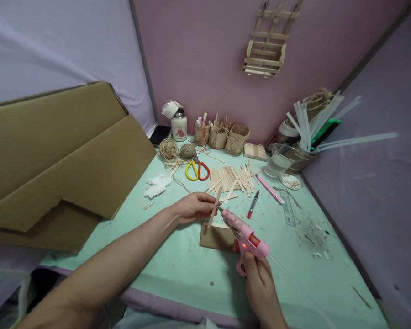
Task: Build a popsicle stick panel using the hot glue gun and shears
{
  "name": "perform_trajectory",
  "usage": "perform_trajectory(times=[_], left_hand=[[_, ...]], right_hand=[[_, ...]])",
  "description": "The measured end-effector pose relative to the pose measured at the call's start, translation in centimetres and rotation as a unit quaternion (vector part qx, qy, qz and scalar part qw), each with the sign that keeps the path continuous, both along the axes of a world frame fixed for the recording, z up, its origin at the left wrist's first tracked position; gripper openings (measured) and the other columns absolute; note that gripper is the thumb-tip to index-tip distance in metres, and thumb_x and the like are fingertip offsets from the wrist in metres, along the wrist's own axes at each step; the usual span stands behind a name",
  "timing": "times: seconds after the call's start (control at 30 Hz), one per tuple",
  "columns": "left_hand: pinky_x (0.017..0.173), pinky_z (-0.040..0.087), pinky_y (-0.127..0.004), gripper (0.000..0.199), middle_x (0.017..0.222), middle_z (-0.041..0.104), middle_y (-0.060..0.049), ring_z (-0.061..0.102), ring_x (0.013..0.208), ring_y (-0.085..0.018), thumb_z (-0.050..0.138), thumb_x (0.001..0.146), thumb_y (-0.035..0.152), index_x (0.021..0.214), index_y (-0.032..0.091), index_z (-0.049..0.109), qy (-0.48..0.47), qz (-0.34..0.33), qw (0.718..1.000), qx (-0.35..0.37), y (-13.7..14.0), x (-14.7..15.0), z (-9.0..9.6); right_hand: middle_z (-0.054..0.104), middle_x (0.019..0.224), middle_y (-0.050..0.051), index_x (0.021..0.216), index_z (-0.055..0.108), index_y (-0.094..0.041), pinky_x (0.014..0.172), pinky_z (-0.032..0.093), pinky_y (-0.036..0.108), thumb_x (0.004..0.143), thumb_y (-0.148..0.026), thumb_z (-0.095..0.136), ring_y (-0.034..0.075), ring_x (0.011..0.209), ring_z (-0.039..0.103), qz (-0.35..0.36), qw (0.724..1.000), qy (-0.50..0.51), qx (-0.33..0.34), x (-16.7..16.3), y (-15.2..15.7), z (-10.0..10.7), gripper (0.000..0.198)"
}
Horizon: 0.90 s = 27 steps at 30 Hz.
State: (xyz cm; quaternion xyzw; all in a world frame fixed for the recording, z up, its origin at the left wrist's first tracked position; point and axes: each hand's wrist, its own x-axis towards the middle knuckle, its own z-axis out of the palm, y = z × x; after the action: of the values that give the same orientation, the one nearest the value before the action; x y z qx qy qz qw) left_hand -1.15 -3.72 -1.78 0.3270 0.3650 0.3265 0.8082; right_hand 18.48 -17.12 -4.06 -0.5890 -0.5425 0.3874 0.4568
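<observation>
Between the fingertips of my left hand is a wooden craft stick, tilted upright. My right hand is wrapped round the handle of a pink hot glue gun, whose small light glows orange. The gun's nozzle points left and sits at the stick, touching it or very close. A clear glue stick trails out of the gun's back end. Beneath them lies a flat piece of brown cardboard, with a pale stick along its far edge. The gun hides part of the cardboard's right side.
Loose craft sticks lie spread beyond my hands, near scissors, a red marker and a pink cutter. A clear cup stands at right. Big cardboard sheets lean at left. Stick-covered pots line the back.
</observation>
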Motion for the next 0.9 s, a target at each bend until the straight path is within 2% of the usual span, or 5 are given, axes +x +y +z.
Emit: perform_trajectory(times=[0.33, 0.5, 0.67, 0.8, 0.9], left_hand=[[0.068, 0.051, -0.022, 0.043, 0.071, 0.07, -0.006, 0.065, 0.066, -0.012, 0.095, 0.044, 0.027, 0.079, 0.011, 0.075, -0.006, 0.0, 1.0, -0.002, 0.04, -0.06, -0.12], [0.068, 0.052, -0.023, 0.04, 0.072, 0.071, -0.006, 0.065, 0.066, -0.013, 0.094, 0.047, 0.025, 0.079, 0.011, 0.075, -0.01, 0.0, 1.0, 0.001, 0.14, -0.14, -0.41], [0.066, 0.052, -0.021, 0.04, 0.069, 0.07, -0.005, 0.066, 0.065, -0.012, 0.094, 0.048, 0.025, 0.079, 0.011, 0.074, -0.013, 0.002, 1.0, -0.005, 0.21, -0.17, -0.43], [0.064, 0.053, -0.02, 0.039, 0.069, 0.07, -0.005, 0.066, 0.063, -0.012, 0.094, 0.048, 0.024, 0.079, 0.011, 0.074, -0.012, 0.011, 1.0, -0.008, 0.25, -0.16, -0.36], [0.063, 0.053, -0.02, 0.036, 0.07, 0.071, -0.006, 0.067, 0.063, -0.012, 0.093, 0.051, 0.021, 0.079, 0.01, 0.074, -0.016, 0.018, 1.0, -0.012, 0.33, -0.22, -0.27]], right_hand=[[0.075, 0.079, 0.009, 0.089, 0.076, -0.018, 0.062, 0.058, 0.028, 0.089, -0.061, 0.045, 0.021, 0.073, 0.069, -0.003, 1.0, -0.01, 0.028, -0.09, 0.19, 0.82, 0.053], [0.076, 0.089, 0.011, 0.094, 0.076, -0.018, 0.067, 0.058, 0.028, 0.09, -0.061, 0.046, 0.023, 0.08, 0.069, 0.0, 0.999, -0.02, 0.035, -0.07, 0.23, 0.94, 0.053], [0.074, 0.074, 0.008, 0.085, 0.076, -0.018, 0.061, 0.056, 0.027, 0.09, -0.061, 0.044, 0.02, 0.065, 0.064, 0.008, 0.999, -0.026, 0.029, -0.02, 0.17, 0.86, 0.054], [0.075, 0.081, 0.006, 0.11, 0.073, -0.018, 0.059, 0.053, 0.027, 0.094, -0.056, 0.042, 0.018, 0.062, 0.062, 0.039, 0.999, -0.017, 0.007, 0.17, 0.08, 0.3, 0.051], [0.075, 0.102, 0.008, 0.125, 0.066, -0.02, 0.072, 0.053, 0.029, 0.096, -0.051, 0.04, 0.019, 0.069, 0.063, 0.071, 0.997, -0.014, 0.01, 0.24, 0.07, 0.07, 0.05]])
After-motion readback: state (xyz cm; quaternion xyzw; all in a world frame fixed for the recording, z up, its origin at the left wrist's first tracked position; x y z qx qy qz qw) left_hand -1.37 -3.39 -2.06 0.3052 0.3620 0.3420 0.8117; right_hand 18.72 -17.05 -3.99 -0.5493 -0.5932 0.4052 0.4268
